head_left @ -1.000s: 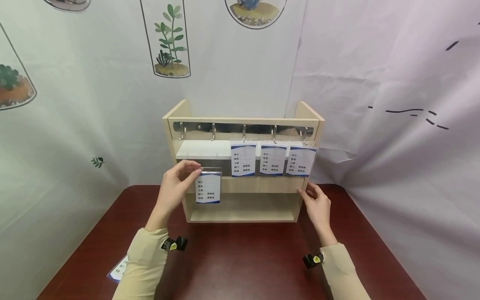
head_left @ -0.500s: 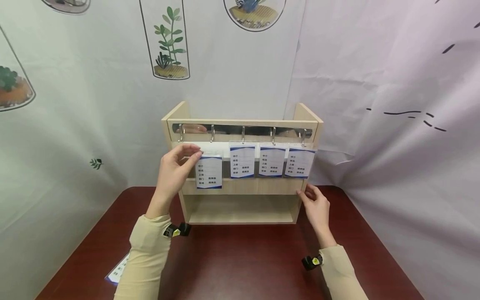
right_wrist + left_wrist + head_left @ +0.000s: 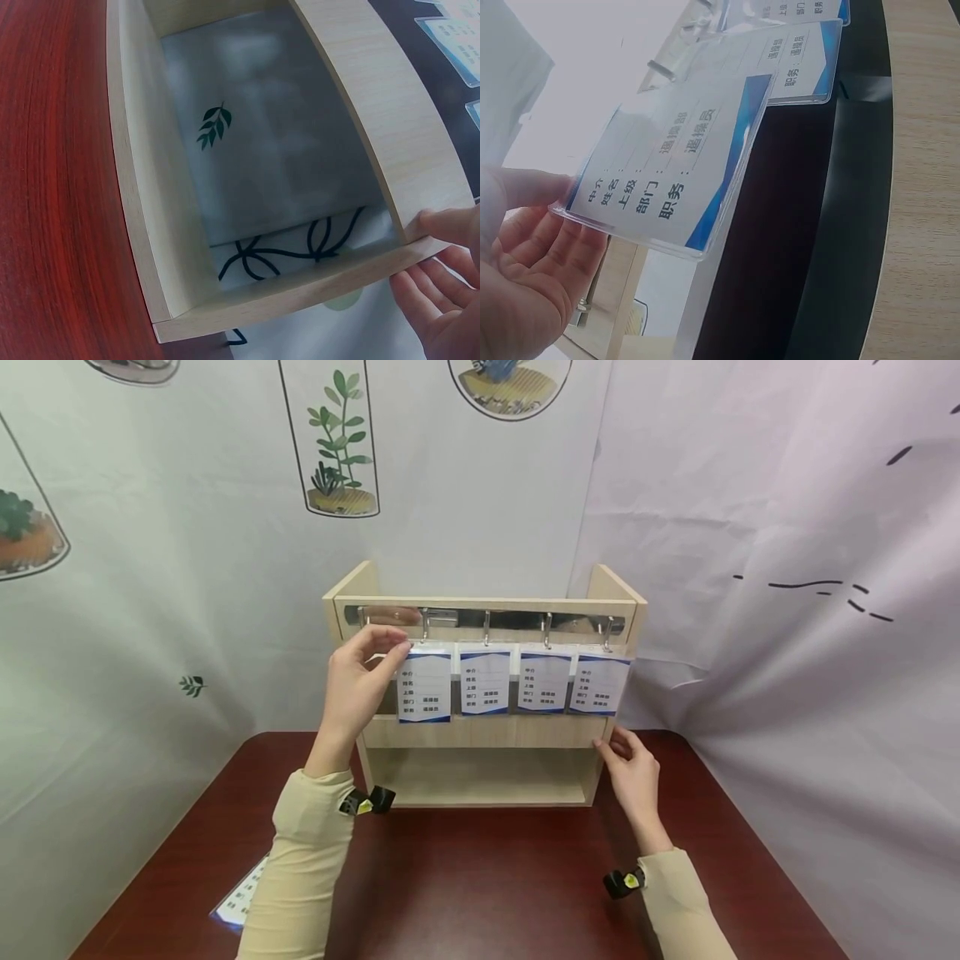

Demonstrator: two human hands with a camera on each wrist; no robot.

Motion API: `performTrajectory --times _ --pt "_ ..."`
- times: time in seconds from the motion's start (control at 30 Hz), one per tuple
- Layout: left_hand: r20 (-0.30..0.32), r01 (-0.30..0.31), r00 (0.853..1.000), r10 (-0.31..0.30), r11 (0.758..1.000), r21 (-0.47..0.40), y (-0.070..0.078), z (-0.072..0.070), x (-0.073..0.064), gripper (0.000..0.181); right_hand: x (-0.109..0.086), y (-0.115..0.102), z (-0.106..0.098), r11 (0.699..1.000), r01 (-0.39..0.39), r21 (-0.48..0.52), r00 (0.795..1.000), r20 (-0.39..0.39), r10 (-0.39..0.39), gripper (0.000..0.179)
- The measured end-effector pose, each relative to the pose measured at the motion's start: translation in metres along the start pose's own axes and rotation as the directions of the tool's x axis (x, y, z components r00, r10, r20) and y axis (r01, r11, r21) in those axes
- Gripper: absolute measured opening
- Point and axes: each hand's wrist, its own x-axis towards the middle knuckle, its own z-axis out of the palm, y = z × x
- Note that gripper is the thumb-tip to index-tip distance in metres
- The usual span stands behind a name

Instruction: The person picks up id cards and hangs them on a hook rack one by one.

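My left hand (image 3: 362,683) pinches the upper left corner of a clear-sleeved name badge (image 3: 424,687) with blue trim, thumb in front and fingers behind. The badge's top edge is just under the second hook (image 3: 425,623) of the metal rail; whether it is on the hook I cannot tell. Three similar badges hang from the hooks to its right, the nearest being a badge (image 3: 485,682) beside the held one. My right hand (image 3: 632,775) grips the right side edge of the wooden shelf (image 3: 480,732), thumb on the front, as the right wrist view also shows.
Another badge (image 3: 242,893) lies on the dark red table (image 3: 480,877) at the left, partly covered by my left sleeve. My left fingers hide part of the leftmost hook. A printed cloth backdrop (image 3: 480,493) stands behind the shelf.
My left hand has raised the badge from below the row up to the level of the hung badges, shifting slightly right. The right hand has stayed on the shelf's side.
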Motion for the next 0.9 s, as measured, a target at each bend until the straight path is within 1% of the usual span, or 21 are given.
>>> performTrajectory --times 0.17,0.3,0.43,0.67,0.8,0.9 --pt "-0.024 0.023 0.999 -0.022 0.999 0.027 0.0011 0.0008 0.0024 0.019 0.0004 -0.0008 0.0000 1.000 0.007 0.009 1.000 0.002 -0.007 0.043" --pt "-0.040 0.032 0.999 -0.031 0.999 0.040 -0.0007 0.0019 0.0046 0.019 0.0003 -0.0011 -0.0002 1.000 0.007 0.012 1.000 0.003 -0.007 0.043" --pt "-0.047 0.037 0.998 -0.035 0.998 0.045 -0.0014 0.0034 0.0058 0.018 -0.0004 -0.0021 -0.0007 1.000 0.006 0.011 1.000 0.007 -0.006 0.043" --pt "-0.073 0.078 0.994 -0.075 0.996 0.041 0.0017 0.0055 0.0061 0.017 -0.0003 -0.0020 -0.0004 1.000 0.007 0.016 1.000 0.009 -0.007 0.043" --pt "-0.088 0.080 0.993 -0.076 0.996 0.041 0.0044 0.0070 0.0067 0.015 -0.0003 -0.0024 -0.0004 1.000 0.014 0.013 1.000 0.004 -0.014 0.043" --pt "-0.096 0.079 0.993 -0.074 0.995 0.057 0.0051 0.0086 0.0069 0.015 -0.0001 -0.0018 -0.0004 1.000 0.010 0.006 1.000 -0.001 -0.010 0.042"
